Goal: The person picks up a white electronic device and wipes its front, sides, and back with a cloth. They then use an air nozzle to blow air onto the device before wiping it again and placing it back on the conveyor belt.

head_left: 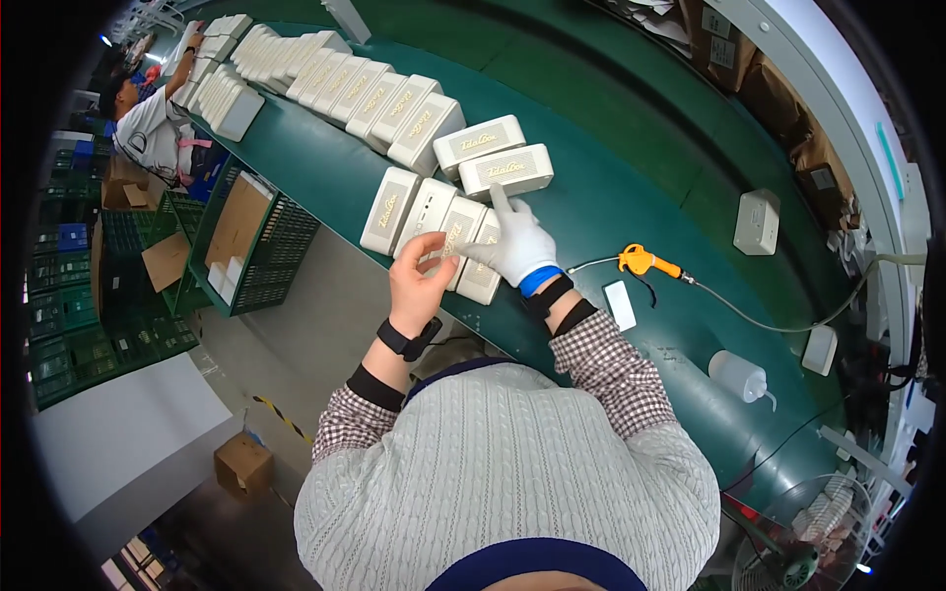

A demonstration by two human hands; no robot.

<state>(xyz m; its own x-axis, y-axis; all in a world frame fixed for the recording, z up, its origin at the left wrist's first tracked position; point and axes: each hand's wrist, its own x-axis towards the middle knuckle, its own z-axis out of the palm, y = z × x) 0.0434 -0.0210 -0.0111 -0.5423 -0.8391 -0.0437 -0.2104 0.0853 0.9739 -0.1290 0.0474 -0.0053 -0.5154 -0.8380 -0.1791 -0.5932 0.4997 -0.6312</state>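
Several cream, box-shaped speakers with gold lettering stand in a short row in front of me; the outermost speaker (390, 210) is on the left. A neighbouring speaker (425, 210) turns a side with small ports upward. My bare left hand (422, 283) is at the row's near end, fingers curved and thumb apart, no speaker in its grasp. My right hand (519, 242), in a white glove, lies over the row's right end. Its index finger stretches to a speaker (506, 171) behind the row, and its thumb points left. The glove hides part of the rightmost speaker.
Farther left, a long line of speakers (379, 101) runs along the green table (581, 187). A yellow air gun (645, 261), a white slab (620, 305) and a squeeze bottle (737, 376) lie on the right. A green crate (271, 251) stands below the left edge; a person (153, 133) works beyond.
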